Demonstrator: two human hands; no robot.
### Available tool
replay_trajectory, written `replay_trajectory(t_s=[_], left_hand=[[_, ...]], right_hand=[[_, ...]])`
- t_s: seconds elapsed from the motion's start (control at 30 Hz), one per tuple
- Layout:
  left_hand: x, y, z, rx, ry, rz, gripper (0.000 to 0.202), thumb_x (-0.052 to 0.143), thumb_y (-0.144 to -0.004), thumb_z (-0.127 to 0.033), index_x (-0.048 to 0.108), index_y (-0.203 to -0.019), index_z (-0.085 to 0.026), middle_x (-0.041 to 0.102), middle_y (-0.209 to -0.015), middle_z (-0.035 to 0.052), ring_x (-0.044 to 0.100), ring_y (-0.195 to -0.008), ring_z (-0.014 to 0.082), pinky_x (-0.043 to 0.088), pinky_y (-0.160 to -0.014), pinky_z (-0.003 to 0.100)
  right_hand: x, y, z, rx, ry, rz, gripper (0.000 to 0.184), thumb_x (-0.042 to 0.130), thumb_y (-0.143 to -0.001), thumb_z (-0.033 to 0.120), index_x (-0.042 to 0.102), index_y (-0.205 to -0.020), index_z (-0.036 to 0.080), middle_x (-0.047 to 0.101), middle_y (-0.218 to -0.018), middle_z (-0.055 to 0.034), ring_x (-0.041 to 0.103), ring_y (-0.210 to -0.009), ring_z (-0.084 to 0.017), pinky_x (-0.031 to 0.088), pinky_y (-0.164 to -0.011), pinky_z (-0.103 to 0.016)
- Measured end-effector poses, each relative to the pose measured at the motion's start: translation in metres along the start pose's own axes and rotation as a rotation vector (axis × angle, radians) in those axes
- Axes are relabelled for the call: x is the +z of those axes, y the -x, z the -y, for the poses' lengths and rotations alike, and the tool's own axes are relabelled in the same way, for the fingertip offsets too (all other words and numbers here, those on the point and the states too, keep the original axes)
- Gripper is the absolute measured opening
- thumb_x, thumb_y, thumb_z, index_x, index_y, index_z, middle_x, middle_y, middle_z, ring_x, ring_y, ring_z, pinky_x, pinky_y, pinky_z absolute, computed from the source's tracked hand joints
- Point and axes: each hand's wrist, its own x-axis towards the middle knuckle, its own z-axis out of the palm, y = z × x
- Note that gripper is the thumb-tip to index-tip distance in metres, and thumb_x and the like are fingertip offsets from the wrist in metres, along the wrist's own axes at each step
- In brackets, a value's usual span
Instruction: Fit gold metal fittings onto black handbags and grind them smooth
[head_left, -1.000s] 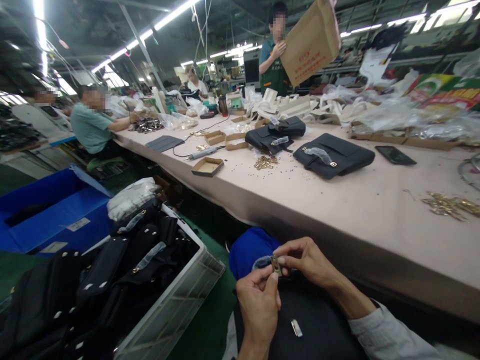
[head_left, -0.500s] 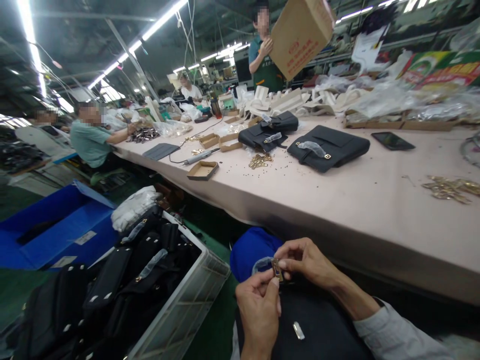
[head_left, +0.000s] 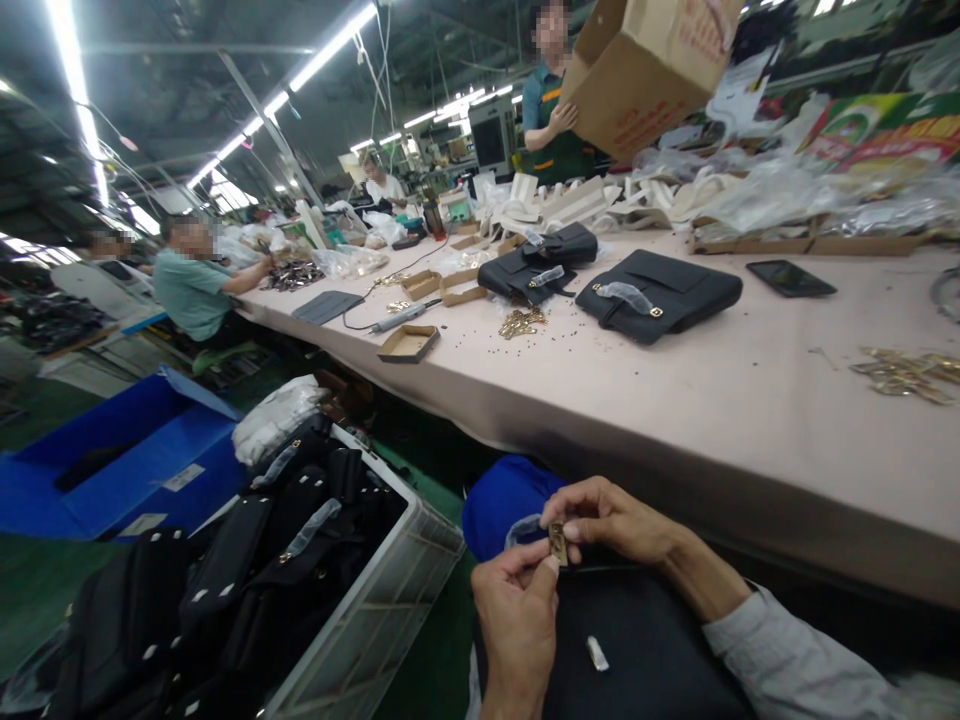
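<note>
Low in the frame, my left hand and my right hand meet over a black bag lying on my lap. Both pinch a small gold metal clasp between thumb and fingertips, with a clear plastic wrap beside it. A small silver fitting shows on the bag's black face. My right forearm wears a light grey sleeve.
A long pink table runs past my right, bearing black bags, gold hardware, small cardboard trays and a phone. A white crate of black bags and a blue bin stand at left. People work beyond; one lifts a cardboard box.
My hands have stayed together on the clasp, shifting only slightly. The person at the far side has tilted the cardboard box higher and to the right.
</note>
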Motion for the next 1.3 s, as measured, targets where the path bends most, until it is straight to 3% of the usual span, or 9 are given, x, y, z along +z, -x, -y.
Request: replay_trajectory(t_s=[0.2,0.37,0.43,0.53,0.63,0.77,1.0,1.17,1.3], left_hand=[[0.0,-0.001,0.001,0.025,-0.022,0.001,0.025,0.078,-0.078,-0.032,0.085,-0.091,-0.012,0.069,-0.06,0.005,0.033,-0.041,0.0051,0.021,-0.041,0.02],[0.001,-0.003,-0.003,0.066,-0.105,-0.018,0.022,0.079,-0.074,-0.032,0.087,-0.086,-0.015,0.064,-0.048,0.0038,0.055,-0.045,0.017,0.036,-0.039,0.023],[0.002,-0.002,-0.005,0.082,-0.112,-0.022,0.02,0.079,-0.074,-0.031,0.087,-0.085,-0.016,0.064,-0.046,0.0041,0.066,-0.054,0.0236,0.047,-0.045,0.027],[0.002,-0.001,-0.006,0.09,-0.102,0.0,0.018,0.078,-0.078,-0.029,0.087,-0.088,-0.016,0.071,-0.056,0.0064,0.076,-0.073,0.029,0.061,-0.065,0.033],[0.001,-0.001,-0.005,0.101,-0.089,0.034,0.018,0.078,-0.082,-0.028,0.086,-0.09,-0.015,0.081,-0.076,0.0104,0.078,-0.083,0.029,0.062,-0.084,0.037],[-0.001,-0.001,-0.004,0.109,-0.094,0.057,0.02,0.078,-0.084,-0.029,0.086,-0.093,-0.013,0.083,-0.091,0.0142,0.078,-0.086,0.0285,0.061,-0.088,0.038],[-0.003,-0.001,-0.001,0.113,-0.093,0.07,0.024,0.078,-0.084,-0.03,0.085,-0.098,-0.013,0.083,-0.094,0.0159,0.079,-0.086,0.0283,0.063,-0.087,0.037],[-0.001,0.002,-0.004,0.13,-0.114,0.054,0.026,0.08,-0.082,-0.032,0.085,-0.097,-0.012,0.083,-0.086,0.0147,0.078,-0.073,0.0258,0.066,-0.079,0.037],[-0.001,0.002,-0.002,0.138,-0.109,0.064,0.028,0.08,-0.082,-0.032,0.085,-0.099,-0.01,0.083,-0.09,0.0179,0.079,-0.076,0.0278,0.066,-0.084,0.04]], right_hand=[[-0.002,-0.001,-0.004,-0.012,-0.023,-0.004,0.039,0.085,-0.086,0.04,0.075,-0.111,0.011,0.074,-0.087,-0.0077,0.067,-0.07,-0.014,0.053,-0.071,-0.026],[-0.003,0.0,-0.004,-0.03,-0.029,0.015,0.037,0.084,-0.087,0.037,0.075,-0.112,0.011,0.075,-0.087,-0.0078,0.069,-0.071,-0.015,0.054,-0.072,-0.027],[-0.005,0.0,-0.005,-0.009,-0.041,0.026,0.035,0.085,-0.086,0.035,0.075,-0.108,0.011,0.075,-0.086,-0.008,0.07,-0.071,-0.015,0.054,-0.071,-0.026],[-0.009,-0.001,-0.008,0.0,-0.042,0.049,0.036,0.085,-0.085,0.034,0.075,-0.109,0.009,0.075,-0.081,-0.0081,0.071,-0.07,-0.015,0.054,-0.071,-0.025],[-0.013,-0.003,-0.01,0.01,-0.039,0.06,0.037,0.084,-0.086,0.034,0.074,-0.111,0.008,0.076,-0.083,-0.009,0.071,-0.071,-0.015,0.054,-0.072,-0.025],[-0.014,-0.002,-0.011,0.0,-0.035,0.059,0.038,0.085,-0.086,0.036,0.074,-0.111,0.009,0.075,-0.083,-0.0083,0.071,-0.072,-0.016,0.054,-0.072,-0.025],[-0.015,-0.002,-0.014,-0.039,-0.054,0.057,0.033,0.082,-0.089,0.029,0.074,-0.113,0.008,0.075,-0.085,-0.0095,0.071,-0.073,-0.015,0.054,-0.073,-0.025],[-0.019,-0.003,-0.019,-0.061,-0.061,0.075,0.032,0.081,-0.089,0.028,0.074,-0.112,0.007,0.074,-0.082,-0.0103,0.07,-0.072,-0.017,0.054,-0.073,-0.027],[-0.02,-0.002,-0.019,-0.05,-0.074,0.087,0.032,0.081,-0.089,0.027,0.073,-0.112,0.007,0.074,-0.083,-0.0106,0.07,-0.073,-0.017,0.054,-0.073,-0.027]])
